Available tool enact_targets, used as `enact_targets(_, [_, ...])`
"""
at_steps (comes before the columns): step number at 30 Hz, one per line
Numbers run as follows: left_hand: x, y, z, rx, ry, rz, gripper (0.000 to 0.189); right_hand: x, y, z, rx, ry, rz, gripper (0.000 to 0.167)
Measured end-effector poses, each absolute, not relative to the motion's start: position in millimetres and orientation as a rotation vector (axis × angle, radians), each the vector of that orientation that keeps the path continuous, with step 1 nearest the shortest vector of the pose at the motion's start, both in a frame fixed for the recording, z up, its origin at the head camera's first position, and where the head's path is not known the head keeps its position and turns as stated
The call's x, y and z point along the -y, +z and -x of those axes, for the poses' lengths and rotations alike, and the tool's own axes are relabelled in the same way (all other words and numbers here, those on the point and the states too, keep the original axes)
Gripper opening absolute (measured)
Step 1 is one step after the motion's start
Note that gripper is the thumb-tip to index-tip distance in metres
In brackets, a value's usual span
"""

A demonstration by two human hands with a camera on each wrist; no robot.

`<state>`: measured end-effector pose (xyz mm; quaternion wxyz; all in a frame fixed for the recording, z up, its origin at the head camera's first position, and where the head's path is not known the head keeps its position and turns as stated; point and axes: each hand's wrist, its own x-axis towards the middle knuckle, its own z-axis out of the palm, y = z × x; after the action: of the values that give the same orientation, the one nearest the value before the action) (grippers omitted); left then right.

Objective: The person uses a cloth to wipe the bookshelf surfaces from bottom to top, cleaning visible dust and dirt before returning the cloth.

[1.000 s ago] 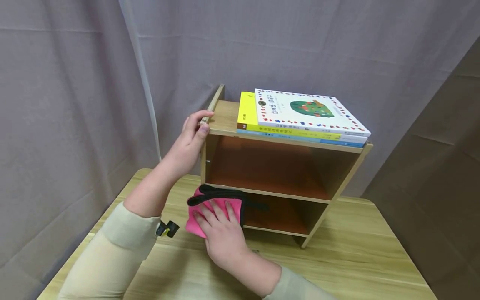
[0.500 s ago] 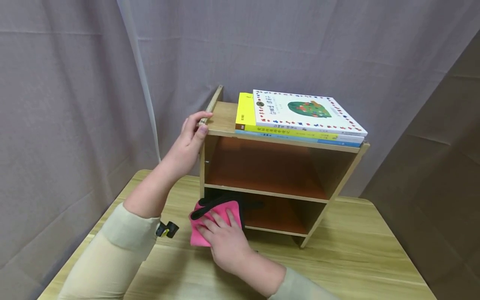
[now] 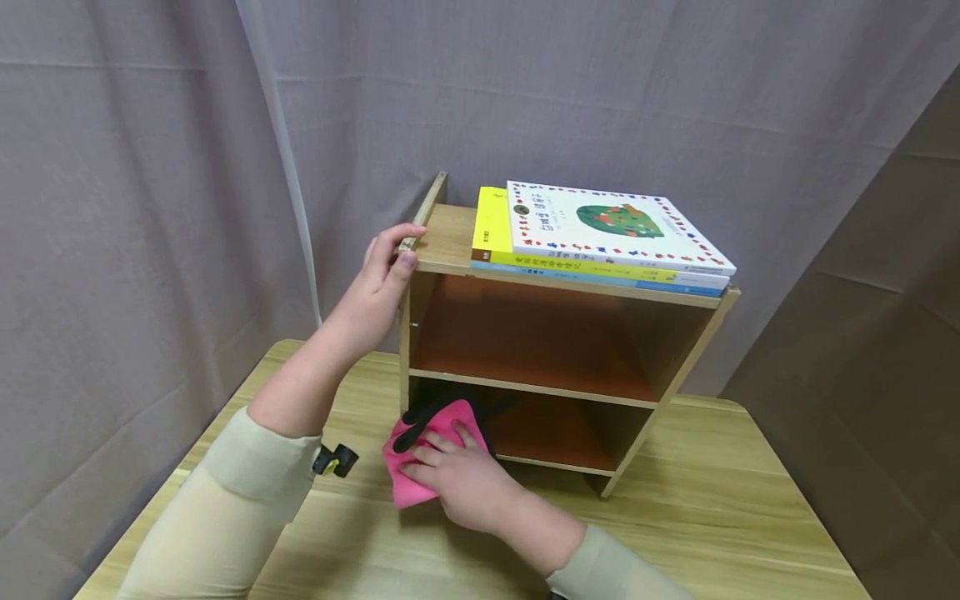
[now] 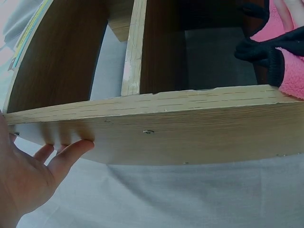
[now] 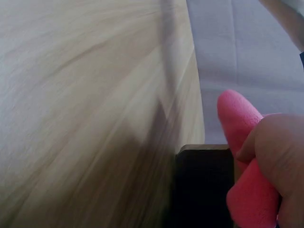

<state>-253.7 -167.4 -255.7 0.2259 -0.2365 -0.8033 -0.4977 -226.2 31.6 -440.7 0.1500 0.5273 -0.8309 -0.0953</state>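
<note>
A small wooden bookshelf [image 3: 534, 385] stands on the table, with two brown compartments facing me. My left hand [image 3: 382, 279] holds the top front corner of its left side panel [image 4: 199, 123], fingertips over the edge and thumb at the front. Lower down, my right hand [image 3: 468, 479] grips a pink cleaning cloth [image 3: 411, 487] with black edging at the left end of the bottom shelf. In the right wrist view, the thumb lies against the bunched cloth [image 5: 254, 194]. The left wrist view has the cloth [image 4: 293, 71] at the panel's front edge.
Several books [image 3: 615, 225] lie stacked on top of the bookshelf, a white picture book uppermost. Grey curtains [image 3: 150, 208] hang behind and at the sides. The wood-grain table [image 3: 720, 517] extends around the shelf's foot. A black device [image 3: 335, 460] shows by the left cuff.
My right hand has moved down and slightly right with the cloth, away from the middle shelf's edge toward the bottom shelf. The left hand keeps its place on the panel.
</note>
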Motion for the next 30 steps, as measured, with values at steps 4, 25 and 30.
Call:
enact_targets(4, [167, -255, 254, 2.208, -1.368, 0.661, 0.040, -34, -443, 229, 2.341, -0.305, -1.520, 0.073])
enact_targets(25, [166, -256, 252, 2.211, -1.370, 0.661, 0.042, -39, -449, 234, 2.155, -0.216, -1.494, 0.049])
enact_targets(30, [167, -257, 253, 2.224, -1.371, 0.652, 0.043, -44, -446, 236, 2.103, -0.119, -1.529, 0.044])
